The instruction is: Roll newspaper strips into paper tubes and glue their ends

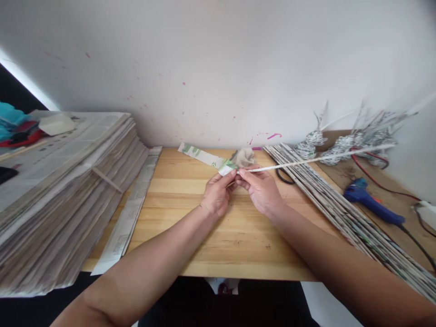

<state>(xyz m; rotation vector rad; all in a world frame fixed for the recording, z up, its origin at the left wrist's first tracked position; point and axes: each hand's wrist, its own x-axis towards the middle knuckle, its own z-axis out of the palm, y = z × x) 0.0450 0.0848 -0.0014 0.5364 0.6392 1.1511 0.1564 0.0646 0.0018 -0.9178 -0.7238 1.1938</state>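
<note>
Between my two hands is a newspaper strip (200, 156), partly rolled into a thin white paper tube (306, 160). The flat, green-printed end of the strip reaches up and left over the table; the rolled tube slants up to the right. My left hand (218, 190) pinches the strip where it turns into the roll. Close beside it, my right hand (260, 186) has thumb and fingers closed on the tube. Some of the fingers are hidden under the paper. Just behind the hands lies a crumpled beige cloth (245, 156).
A tall newspaper stack (81, 190) stands at the left, cut newspaper strips (132, 213) alongside. Right of my hands lies a bundle of rolled paper tubes (340, 211). Beyond are a blue glue gun (371, 202) with its cord and several woven paper figures (340, 149) by the wall.
</note>
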